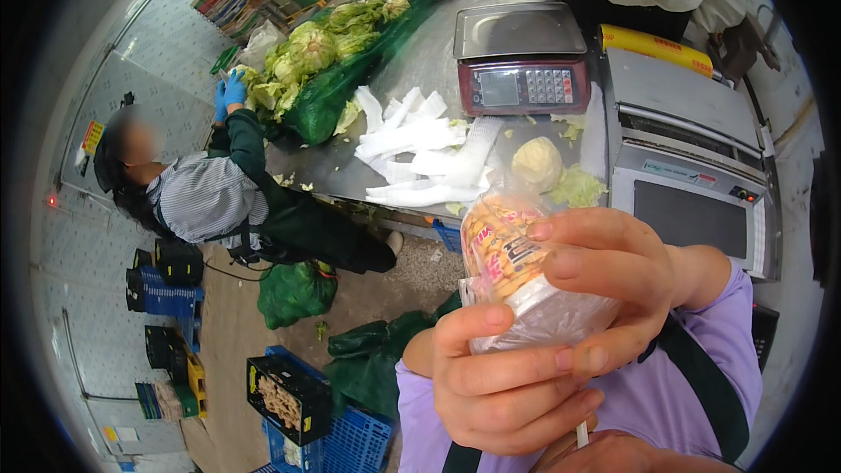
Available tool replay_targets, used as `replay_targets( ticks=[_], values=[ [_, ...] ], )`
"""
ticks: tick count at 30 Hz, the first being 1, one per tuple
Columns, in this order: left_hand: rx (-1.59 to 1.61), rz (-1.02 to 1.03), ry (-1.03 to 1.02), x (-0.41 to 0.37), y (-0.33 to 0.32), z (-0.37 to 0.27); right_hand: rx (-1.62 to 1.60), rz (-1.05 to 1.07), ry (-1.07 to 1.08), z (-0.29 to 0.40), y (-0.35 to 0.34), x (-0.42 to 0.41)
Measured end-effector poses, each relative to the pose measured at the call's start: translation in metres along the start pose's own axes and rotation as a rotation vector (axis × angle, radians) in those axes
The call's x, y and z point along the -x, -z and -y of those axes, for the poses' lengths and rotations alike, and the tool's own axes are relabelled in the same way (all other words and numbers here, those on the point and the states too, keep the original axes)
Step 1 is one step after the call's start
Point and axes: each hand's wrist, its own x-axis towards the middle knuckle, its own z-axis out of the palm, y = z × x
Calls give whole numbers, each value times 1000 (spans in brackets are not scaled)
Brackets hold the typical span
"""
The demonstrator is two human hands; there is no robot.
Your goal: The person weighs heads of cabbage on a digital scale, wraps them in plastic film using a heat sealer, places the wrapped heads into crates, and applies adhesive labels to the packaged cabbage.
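Close to my chest, both hands grip a printed cup (502, 253) wrapped in a thin clear plastic bag. My left hand (509, 378) wraps its lower side, and my right hand (621, 276) presses on it from the right. A white straw (582, 435) comes out below my fingers near my mouth. Just beyond the cup, a pale round head of lettuce or cabbage (537, 163) rests on the metal table (420, 66) beside a loose green leaf (578, 187). White foam net sleeves (420, 138) lie in a pile to its left.
A digital scale (522, 72) and a film wrapping machine (686, 203) stand at the right. Leafy heads (312, 46) lie on green netting (328, 105); two blue-gloved co-workers (207, 197) handle them. On the floor are a full green net sack (299, 292) and a black crate of ginger-like roots (289, 394).
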Motion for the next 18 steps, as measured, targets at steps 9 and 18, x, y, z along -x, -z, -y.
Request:
replay_targets(
  ticks=[9,18],
  values=[
    [1,-59,67,4,-21,-7,-76,36,-40,-3,11,9],
    [43,-102,-30,-10,-37,-8,-115,15,-74,-2,28,15]
  ],
)
